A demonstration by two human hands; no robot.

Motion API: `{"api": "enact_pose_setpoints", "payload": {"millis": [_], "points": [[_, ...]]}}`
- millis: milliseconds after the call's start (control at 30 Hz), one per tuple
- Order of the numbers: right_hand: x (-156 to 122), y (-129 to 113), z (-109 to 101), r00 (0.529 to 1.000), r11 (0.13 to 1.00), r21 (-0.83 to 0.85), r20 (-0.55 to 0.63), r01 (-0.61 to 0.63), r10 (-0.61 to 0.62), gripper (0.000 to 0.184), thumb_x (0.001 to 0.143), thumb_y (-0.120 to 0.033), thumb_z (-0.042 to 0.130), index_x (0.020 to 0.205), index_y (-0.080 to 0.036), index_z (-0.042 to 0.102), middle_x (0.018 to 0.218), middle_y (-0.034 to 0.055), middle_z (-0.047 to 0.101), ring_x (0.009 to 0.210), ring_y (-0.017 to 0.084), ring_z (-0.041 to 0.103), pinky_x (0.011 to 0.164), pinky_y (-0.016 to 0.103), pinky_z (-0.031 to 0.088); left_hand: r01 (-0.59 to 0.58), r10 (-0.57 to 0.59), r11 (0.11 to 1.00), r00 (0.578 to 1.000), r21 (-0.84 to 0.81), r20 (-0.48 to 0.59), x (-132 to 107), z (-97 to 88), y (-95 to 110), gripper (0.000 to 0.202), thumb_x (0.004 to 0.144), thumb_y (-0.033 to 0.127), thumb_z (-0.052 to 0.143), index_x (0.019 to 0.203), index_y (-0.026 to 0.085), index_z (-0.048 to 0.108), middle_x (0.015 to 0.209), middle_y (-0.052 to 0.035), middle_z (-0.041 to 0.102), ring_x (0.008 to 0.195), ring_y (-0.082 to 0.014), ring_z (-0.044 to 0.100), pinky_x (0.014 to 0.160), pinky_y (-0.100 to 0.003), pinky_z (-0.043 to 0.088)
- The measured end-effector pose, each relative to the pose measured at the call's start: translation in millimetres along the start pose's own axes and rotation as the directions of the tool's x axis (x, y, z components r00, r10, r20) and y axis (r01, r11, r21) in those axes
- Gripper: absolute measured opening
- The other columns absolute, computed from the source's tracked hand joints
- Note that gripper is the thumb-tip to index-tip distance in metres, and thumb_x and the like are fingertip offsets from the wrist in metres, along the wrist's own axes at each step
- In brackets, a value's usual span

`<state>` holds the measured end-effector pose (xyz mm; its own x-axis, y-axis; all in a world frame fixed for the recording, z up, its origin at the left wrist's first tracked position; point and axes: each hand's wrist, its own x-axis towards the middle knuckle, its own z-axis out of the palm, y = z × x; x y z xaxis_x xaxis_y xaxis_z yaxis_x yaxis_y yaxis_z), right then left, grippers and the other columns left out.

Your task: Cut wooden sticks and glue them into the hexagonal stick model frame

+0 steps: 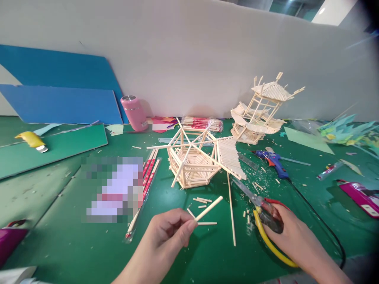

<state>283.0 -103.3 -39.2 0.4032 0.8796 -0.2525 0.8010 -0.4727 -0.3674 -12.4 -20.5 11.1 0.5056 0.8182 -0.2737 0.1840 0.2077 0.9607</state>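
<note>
My left hand point(170, 232) pinches a short wooden stick point(209, 208) between thumb and forefinger, its free end angled up to the right. My right hand point(291, 232) is closed on a pair of cutters point(258, 203) with one red and one yellow handle, the metal jaws aimed at the upper left. Just beyond the hands stands a six-sided stick frame point(194, 165), with crossing sticks on top and a slatted panel point(231, 156) at its right. A long thin stick point(231, 209) lies between the hands. Small cut pieces point(202, 200) are scattered nearby.
A finished-looking stick pavilion point(265, 106) stands at the back right. A blue glue gun point(274, 161) with a black cord lies right of the frame. Packaged sticks point(148, 173), a pink bottle point(134, 114), a yellow utility knife point(32, 141) and blue boards point(65, 104) are to the left.
</note>
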Motion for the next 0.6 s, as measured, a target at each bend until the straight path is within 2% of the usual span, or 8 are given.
{"api": "enact_pose_setpoints", "payload": {"millis": [100,167,233,300,367,400,500,600], "points": [[9,15,3,0.987,0.984,-0.173,-0.149,0.041,-0.068,0.048,0.074,-0.047,0.049,0.108,-0.014,0.049,0.104,0.0142,0.057,0.092,0.029,0.057,0.074,0.039,0.047,-0.044,0.050,0.983,0.998,0.180,-0.031,2,9.2,-2,0.027,0.084,0.034,0.045,0.067,0.016,0.056,0.053,0.0045,0.039,0.050,-0.0104,0.034,0.044,-0.022,0.027],[6,13,-2,0.927,0.952,-0.268,-0.297,0.148,-0.228,0.051,0.074,-0.051,0.048,0.106,-0.012,0.052,0.107,0.0163,0.054,0.094,0.031,0.054,0.079,0.042,0.044,-0.130,0.150,0.942,0.988,0.309,-0.041,5,14.3,-2,0.026,0.085,0.029,0.043,0.068,0.017,0.056,0.054,0.0036,0.042,0.050,-0.0108,0.036,0.044,-0.022,0.029],[-4,-3,-10,0.801,0.909,-0.315,-0.449,0.272,-0.395,0.046,0.077,-0.050,0.048,0.103,-0.014,0.055,0.111,0.0150,0.051,0.097,0.032,0.051,0.084,0.045,0.040,-0.244,0.282,0.858,0.959,0.451,-0.019,7,18.4,-2,0.024,0.086,0.023,0.041,0.069,0.017,0.057,0.057,0.0013,0.049,0.051,-0.0118,0.042,0.047,-0.022,0.033],[-15,-31,-15,0.684,0.858,-0.225,-0.526,0.463,-0.506,0.032,0.082,-0.036,0.050,0.107,-0.017,0.054,0.108,0.0104,0.054,0.099,0.026,0.051,0.087,0.040,0.038,-0.333,0.378,0.739,0.925,0.586,0.048,10,22.2,-2,0.023,0.086,0.018,0.040,0.071,0.017,0.058,0.060,-0.0008,0.055,0.054,-0.0133,0.049,0.052,-0.024,0.036],[-23,-62,-14,0.551,0.682,-0.214,-0.446,0.699,-0.705,0.031,0.082,-0.023,0.052,0.112,-0.018,0.051,0.107,0.0087,0.054,0.099,0.023,0.049,0.087,0.037,0.037,-0.381,0.421,0.601,0.898,0.702,0.128,11,25.5,-2,0.024,0.086,0.016,0.038,0.072,0.017,0.058,0.061,-0.0016,0.058,0.055,-0.0147,0.052,0.056,-0.027,0.038],[-26,-77,-10,0.518,0.626,-0.213,-0.400,0.750,-0.756,0.033,0.082,-0.020,0.053,0.115,-0.017,0.050,0.109,0.0091,0.054,0.101,0.024,0.047,0.088,0.038,0.035,-0.396,0.435,0.531,0.886,0.749,0.160,11,26.8,-2,0.025,0.086,0.015,0.037,0.072,0.017,0.057,0.061,-0.0019,0.058,0.054,-0.0154,0.052,0.056,-0.029,0.038],[-24,-105,4,0.547,0.585,-0.123,-0.244,0.802,-0.801,0.025,0.085,-0.018,0.049,0.110,-0.018,0.054,0.095,0.0065,0.059,0.087,0.022,0.050,0.075,0.036,0.038,-0.415,0.473,0.352,0.852,0.839,0.223,10,28.1,-5,0.027,0.085,0.013,0.035,0.068,0.016,0.056,0.059,-0.0030,0.058,0.051,-0.0173,0.051,0.051,-0.030,0.037],[-17,-112,17,0.591,0.600,-0.048,-0.131,0.798,-0.796,0.019,0.090,-0.021,0.040,0.089,-0.018,0.059,0.069,0.0032,0.056,0.066,0.018,0.047,0.058,0.031,0.036,-0.381,0.472,0.255,0.851,0.889,0.230,9,26.7,-12,0.026,0.082,0.008,0.035,0.069,0.016,0.057,0.060,-0.0049,0.058,0.049,-0.0190,0.050,0.048,-0.030,0.038]]}}
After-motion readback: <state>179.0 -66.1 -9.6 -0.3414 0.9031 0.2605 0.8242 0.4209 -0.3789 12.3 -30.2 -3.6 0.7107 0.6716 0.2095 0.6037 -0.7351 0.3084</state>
